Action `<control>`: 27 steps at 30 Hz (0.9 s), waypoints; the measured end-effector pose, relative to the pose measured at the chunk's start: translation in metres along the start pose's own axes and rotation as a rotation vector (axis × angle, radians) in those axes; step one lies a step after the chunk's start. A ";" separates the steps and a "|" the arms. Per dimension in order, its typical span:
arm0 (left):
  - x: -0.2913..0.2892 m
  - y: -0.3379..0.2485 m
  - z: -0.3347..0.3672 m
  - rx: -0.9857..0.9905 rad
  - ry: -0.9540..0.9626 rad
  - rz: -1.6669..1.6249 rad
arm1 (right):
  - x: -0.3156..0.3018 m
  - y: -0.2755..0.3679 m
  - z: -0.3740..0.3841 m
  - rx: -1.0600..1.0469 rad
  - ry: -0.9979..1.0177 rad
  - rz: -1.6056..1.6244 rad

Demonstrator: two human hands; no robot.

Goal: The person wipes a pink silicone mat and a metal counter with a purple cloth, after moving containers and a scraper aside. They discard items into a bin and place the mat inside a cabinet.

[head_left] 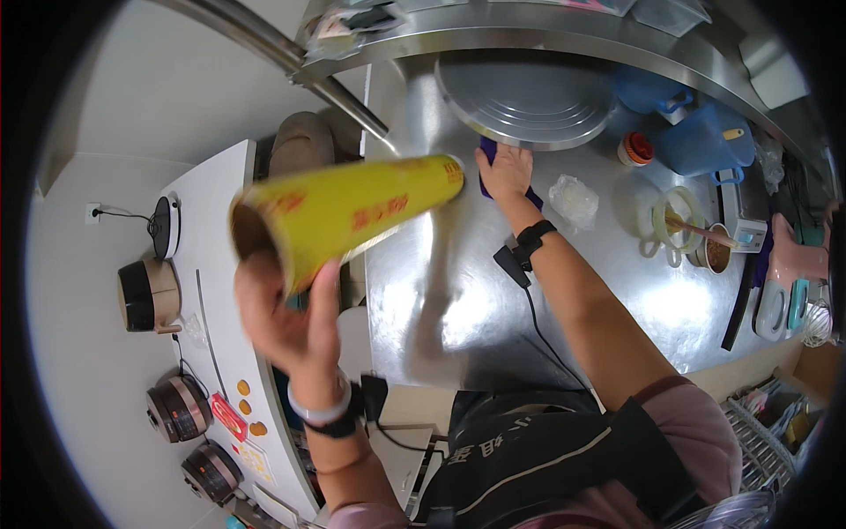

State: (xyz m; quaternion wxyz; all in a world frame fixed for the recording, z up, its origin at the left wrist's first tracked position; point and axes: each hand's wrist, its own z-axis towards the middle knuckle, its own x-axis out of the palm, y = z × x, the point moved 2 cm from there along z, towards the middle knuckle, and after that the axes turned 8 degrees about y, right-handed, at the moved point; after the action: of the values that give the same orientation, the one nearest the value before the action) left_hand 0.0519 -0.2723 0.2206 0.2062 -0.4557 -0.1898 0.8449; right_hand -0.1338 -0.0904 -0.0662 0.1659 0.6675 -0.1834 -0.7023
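My left hand (295, 322) grips the near end of a yellow cling film roll (352, 207) with red print, fingers at its hollow core. The roll is lifted at a tilt, its far end over the left side of the steel table (493, 300). On that table my right hand (508, 174) presses down on a purple cloth (487, 167), which shows on both sides of the hand. Just beyond it stands a round metal turntable (529, 97). A crumpled clear plastic bag (573, 201) lies to the right of that hand.
Blue jugs (705, 141), a red-lidded jar (635, 150), a clear bowl (677, 212), a scale (745, 212) and a pink hand mixer (797, 264) line the right side. A steel shelf (529, 31) overhangs the back. Cookers (179, 408) stand along the left counter (207, 291).
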 end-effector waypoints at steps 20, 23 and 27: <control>-0.248 0.025 -0.190 -0.375 -0.358 0.293 | 0.029 0.101 -0.301 -1.324 0.700 0.263; -0.255 0.029 -0.193 -0.383 -0.324 0.379 | 0.015 0.079 -0.253 -1.194 0.759 -0.117; -0.244 0.030 -0.185 -0.372 -0.380 0.200 | -0.003 0.017 -0.113 -0.387 -0.030 -0.142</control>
State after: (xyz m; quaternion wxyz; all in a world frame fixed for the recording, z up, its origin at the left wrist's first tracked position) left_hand 0.3251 -0.4005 0.2796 -0.0048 -0.3358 -0.3310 0.8819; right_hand -0.0213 -0.1079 -0.0599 0.2385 0.6237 -0.0001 -0.7444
